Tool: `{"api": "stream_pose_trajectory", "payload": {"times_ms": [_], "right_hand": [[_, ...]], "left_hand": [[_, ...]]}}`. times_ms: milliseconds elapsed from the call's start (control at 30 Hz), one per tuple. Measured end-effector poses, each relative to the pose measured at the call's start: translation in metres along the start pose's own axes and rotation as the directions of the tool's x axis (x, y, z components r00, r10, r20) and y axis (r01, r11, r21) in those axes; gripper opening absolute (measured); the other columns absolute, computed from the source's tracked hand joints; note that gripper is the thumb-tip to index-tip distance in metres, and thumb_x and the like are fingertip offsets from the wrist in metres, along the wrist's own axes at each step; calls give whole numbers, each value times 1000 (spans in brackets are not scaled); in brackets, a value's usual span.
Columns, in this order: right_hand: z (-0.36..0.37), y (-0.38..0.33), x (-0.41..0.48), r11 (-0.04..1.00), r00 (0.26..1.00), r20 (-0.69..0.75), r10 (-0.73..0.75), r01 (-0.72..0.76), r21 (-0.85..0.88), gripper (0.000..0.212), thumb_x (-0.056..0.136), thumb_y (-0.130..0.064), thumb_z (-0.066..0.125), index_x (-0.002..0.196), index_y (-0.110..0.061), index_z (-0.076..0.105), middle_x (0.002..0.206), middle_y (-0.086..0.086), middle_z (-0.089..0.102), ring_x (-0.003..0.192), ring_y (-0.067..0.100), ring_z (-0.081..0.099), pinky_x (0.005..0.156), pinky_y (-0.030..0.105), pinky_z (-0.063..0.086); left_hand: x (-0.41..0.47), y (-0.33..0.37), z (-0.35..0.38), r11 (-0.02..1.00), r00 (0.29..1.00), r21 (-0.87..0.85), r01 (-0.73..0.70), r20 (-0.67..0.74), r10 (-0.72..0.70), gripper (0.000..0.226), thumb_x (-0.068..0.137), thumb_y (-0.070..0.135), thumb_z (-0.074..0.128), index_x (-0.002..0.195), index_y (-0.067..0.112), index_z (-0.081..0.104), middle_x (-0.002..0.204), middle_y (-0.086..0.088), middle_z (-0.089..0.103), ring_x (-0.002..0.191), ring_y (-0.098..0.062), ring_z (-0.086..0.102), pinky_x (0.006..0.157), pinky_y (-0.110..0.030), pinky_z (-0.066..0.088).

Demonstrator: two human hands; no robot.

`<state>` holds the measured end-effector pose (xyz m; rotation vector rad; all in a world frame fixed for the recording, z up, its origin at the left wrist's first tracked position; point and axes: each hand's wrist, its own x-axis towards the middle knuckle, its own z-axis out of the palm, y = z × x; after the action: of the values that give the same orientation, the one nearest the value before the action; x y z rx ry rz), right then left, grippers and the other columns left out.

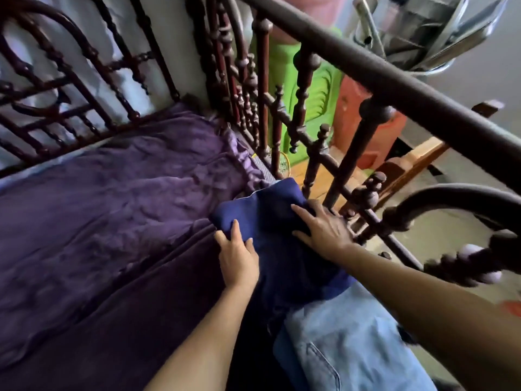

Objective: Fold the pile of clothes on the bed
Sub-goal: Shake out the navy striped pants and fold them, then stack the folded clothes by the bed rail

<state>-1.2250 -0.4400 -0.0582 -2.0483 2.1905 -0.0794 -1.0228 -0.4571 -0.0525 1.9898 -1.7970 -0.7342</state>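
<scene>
A folded navy blue garment (270, 218) lies at the right edge of the bed, close to the wooden rail. My left hand (238, 255) rests on its near left edge, fingers fairly straight with the fingertips on the cloth. My right hand (324, 230) lies flat on the garment's right side, fingers spread. Nearer to me, partly under the navy piece, lies a light blue pair of jeans (352, 340) with a pocket showing.
A wrinkled purple bedspread (118, 210) covers the bed to the left. A dark turned-wood bed rail (318, 153) runs along the right, a carved headboard (70, 88) at the back. Green and red plastic furniture (318, 88) stands beyond the rail.
</scene>
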Motion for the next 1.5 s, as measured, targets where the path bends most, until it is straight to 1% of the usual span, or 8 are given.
{"api": "stream_pose_trajectory", "payload": {"times_ms": [167,267,433,567,767,867,1100,1500], "right_hand": [[58,22,19,990,989,148,-14,35,-139,69,94,-51,45,153,-30,15,161,15,0,142,34,17,107,47,32],[94,23,10,995,970,244,-12,36,-96,66,99,-53,30,153,-32,-1,160,9,-17,148,29,-9,115,47,22],[104,22,9,983,962,272,-36,83,-163,68,98,-55,25,154,-28,-4,160,14,-15,148,32,-7,117,50,14],[78,5,6,972,947,320,1,74,-224,64,98,-48,35,153,-24,12,161,16,-3,147,35,6,113,51,18],[28,-78,-36,926,952,218,-216,271,-263,24,88,-25,49,108,-18,60,115,7,58,106,30,54,83,40,42],[10,-139,-76,908,919,168,-358,384,-169,14,83,-22,63,93,-13,66,95,9,64,91,32,63,73,40,51],[-15,-306,-186,779,788,85,-610,616,-121,28,96,-35,38,111,-22,57,112,-3,59,105,21,58,75,35,46],[-79,-615,-368,320,310,-172,-935,947,-36,32,50,-11,91,66,-13,63,61,2,60,43,25,57,30,23,31]], "left_hand": [[10,-30,52,963,983,268,-2,179,-47,77,90,30,60,152,20,14,156,-22,-1,137,-39,26,107,-39,32],[-3,-54,69,843,961,510,-173,274,31,76,94,43,48,153,25,2,157,-19,-15,144,-39,6,110,-43,28],[-13,-69,69,810,886,527,-257,464,-21,72,98,40,42,153,22,-1,158,-14,-15,145,-36,8,110,-44,28],[-30,-67,32,811,871,511,-284,492,-5,59,96,37,46,148,20,23,158,-15,6,142,-33,17,109,-43,28],[-90,-97,-59,794,947,542,-274,294,126,24,94,28,46,115,19,53,123,-5,47,113,-26,45,93,-40,37],[-130,-131,-110,785,969,578,-222,221,112,21,93,25,47,113,19,54,120,-5,49,110,-26,46,91,-40,37],[-268,-240,-243,784,999,620,-37,22,29,23,93,22,42,110,18,56,115,-4,56,108,-26,51,88,-39,40],[-518,-431,-451,728,876,512,455,-403,-265,21,94,28,38,105,19,55,112,-2,57,103,-23,57,79,-37,44]]}}
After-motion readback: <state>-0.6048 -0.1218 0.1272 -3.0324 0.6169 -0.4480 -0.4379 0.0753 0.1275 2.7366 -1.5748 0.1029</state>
